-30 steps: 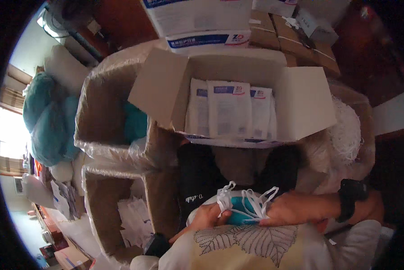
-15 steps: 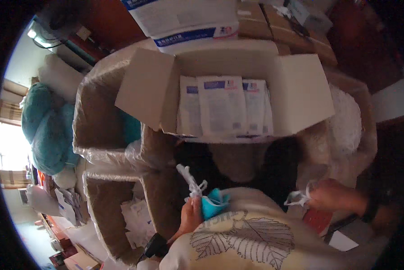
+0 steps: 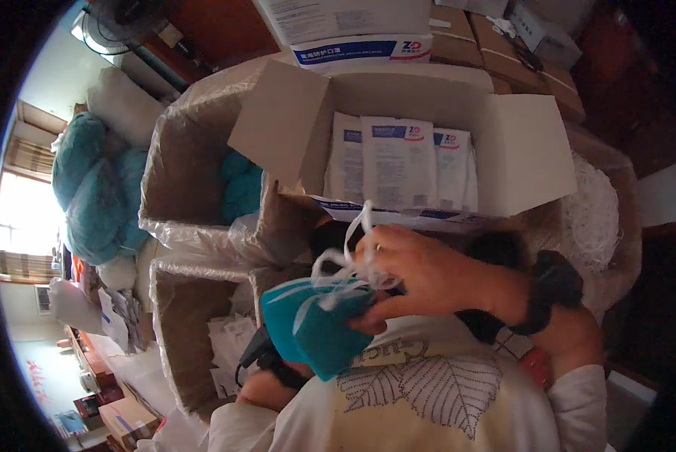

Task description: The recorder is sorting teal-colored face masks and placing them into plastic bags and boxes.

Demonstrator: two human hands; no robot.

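Observation:
My right hand [image 3: 421,271] is closed around a loose bunch of white elastic straps [image 3: 334,267] in front of my chest. Its lower fingers reach the edge of a teal face mask [image 3: 315,324], and several strap loops lie across the mask. On the left, my left forearm [image 3: 266,390], with a black band at the wrist, reaches up behind the mask. The mask hides my left hand and its fingers.
Ahead, an open carton [image 3: 534,158] holds several white printed packets [image 3: 398,162]. To the left stand two plastic-lined boxes, one with teal items [image 3: 240,188], one with white packets [image 3: 228,339]. White straps [image 3: 594,203] heap at the right.
My right hand has moved left from the far right to the mask, carrying white straps with it. The teal mask now shows larger and hides my left hand. The view has shifted slightly.

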